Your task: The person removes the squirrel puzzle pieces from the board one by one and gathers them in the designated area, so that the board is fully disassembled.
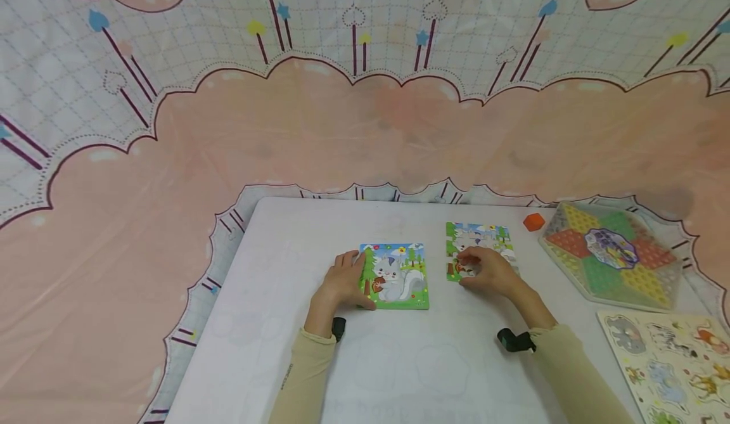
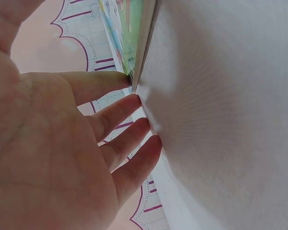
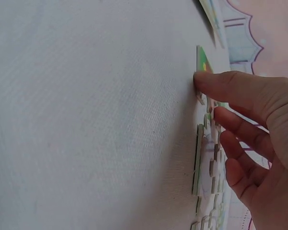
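Observation:
A square squirrel picture board [image 1: 397,278] lies flat, left of the table's middle. My left hand [image 1: 341,282] rests at its left side, fingers extended along the edge and thumb by the lower corner. In the left wrist view, a fingertip [image 2: 125,79] touches the board's edge [image 2: 145,38]. To the right lies a jigsaw puzzle [image 1: 481,234] with a similar squirrel picture, its pieces loosely set with gaps. My right hand [image 1: 492,272] is over its lower part, pinching a puzzle piece [image 3: 203,60] with green on it. The palm hides some of the other pieces.
An orange block [image 1: 533,222] sits at the back right, beside a hexagonal patterned box [image 1: 610,253]. An animal puzzle board [image 1: 664,367] occupies the right front corner. A patterned cloth [image 1: 365,132] hangs behind the white table [image 1: 388,373].

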Available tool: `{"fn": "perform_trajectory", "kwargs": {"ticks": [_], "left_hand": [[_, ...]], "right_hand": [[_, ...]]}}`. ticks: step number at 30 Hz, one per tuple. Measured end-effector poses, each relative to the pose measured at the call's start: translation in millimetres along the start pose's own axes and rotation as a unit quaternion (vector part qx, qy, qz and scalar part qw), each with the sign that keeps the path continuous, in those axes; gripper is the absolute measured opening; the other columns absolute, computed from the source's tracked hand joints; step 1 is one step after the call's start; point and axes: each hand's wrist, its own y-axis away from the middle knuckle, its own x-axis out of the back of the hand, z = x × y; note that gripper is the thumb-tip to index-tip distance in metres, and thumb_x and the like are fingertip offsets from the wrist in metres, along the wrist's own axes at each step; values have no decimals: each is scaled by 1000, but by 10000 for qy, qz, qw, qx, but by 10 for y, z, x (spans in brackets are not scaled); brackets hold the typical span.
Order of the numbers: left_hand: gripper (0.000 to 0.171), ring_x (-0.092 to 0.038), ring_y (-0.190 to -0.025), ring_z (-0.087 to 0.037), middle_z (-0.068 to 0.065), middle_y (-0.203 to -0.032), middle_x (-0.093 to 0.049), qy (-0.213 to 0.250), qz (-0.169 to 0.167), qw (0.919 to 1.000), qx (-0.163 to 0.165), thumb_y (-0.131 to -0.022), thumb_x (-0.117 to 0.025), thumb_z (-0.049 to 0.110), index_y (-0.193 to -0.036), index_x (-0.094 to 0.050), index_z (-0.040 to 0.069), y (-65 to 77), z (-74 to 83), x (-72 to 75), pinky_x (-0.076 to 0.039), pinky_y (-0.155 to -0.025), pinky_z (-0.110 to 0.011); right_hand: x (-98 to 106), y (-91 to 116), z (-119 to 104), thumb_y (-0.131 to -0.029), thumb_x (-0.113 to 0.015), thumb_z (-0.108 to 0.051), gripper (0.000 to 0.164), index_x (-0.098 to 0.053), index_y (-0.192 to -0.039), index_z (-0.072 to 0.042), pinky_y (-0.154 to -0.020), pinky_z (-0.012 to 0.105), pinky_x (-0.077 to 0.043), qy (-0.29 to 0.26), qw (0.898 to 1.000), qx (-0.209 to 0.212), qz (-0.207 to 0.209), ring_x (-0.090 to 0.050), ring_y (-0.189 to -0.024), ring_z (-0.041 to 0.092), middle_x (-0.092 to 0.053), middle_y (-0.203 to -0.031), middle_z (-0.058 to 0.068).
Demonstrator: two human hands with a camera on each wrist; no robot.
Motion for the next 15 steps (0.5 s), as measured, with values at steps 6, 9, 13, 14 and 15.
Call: {"fn": "perform_trajectory", "kwargs": {"ticks": [6, 9, 13, 14, 15], "left_hand": [[115, -28, -137, -38, -20, -151, -30, 8, 18, 10000, -33, -64, -93, 39, -152, -31, -2, -25, -15, -23, -31, -110, -52], [115, -27, -137, -38, -21, -150, -30, 62, 26, 10000, -44, -64, -93, 38, -152, -31, -2, -33, -23, -29, -30, -110, -53], [115, -27, -138, -38, -21, -151, -29, 149, -10, 9999, -58, -64, -92, 37, -153, -30, -1, -40, -36, -26, -29, -112, -53], [114, -26, -138, -38, -21, -152, -29, 178, -23, 9998, -70, -65, -92, 37, -153, -30, -1, -40, -40, -21, -28, -112, -53], [114, -26, -139, -38, -21, -152, -28, 229, -41, 9997, -82, -66, -92, 37, -153, -30, 0, -38, -43, -14, -28, -112, -53]], "right_hand": [[5, -3, 8, -74, -86, -11, 47, -66, -115, 0, -89, 47, -49, 32, 10000, -61, -27, -60, -96, 27, -67, -103, 8], [4, -8, 12, -74, -86, -11, 47, -66, -115, -1, -90, 46, -49, 27, 9999, -108, -34, -60, -97, 26, -67, -103, 7], [12, -4, 15, -75, -86, -11, 47, -65, -116, -2, -91, 47, -48, -11, 9999, -119, -58, -59, -99, 27, -66, -106, 7], [14, -5, 15, -75, -85, -12, 47, -65, -117, -2, -91, 48, -48, -16, 9999, -110, -57, -59, -100, 27, -66, -107, 8], [16, -6, 13, -75, -85, -12, 47, -65, -117, -1, -91, 48, -48, -15, 9999, -106, -44, -59, -100, 27, -66, -108, 9]]}}
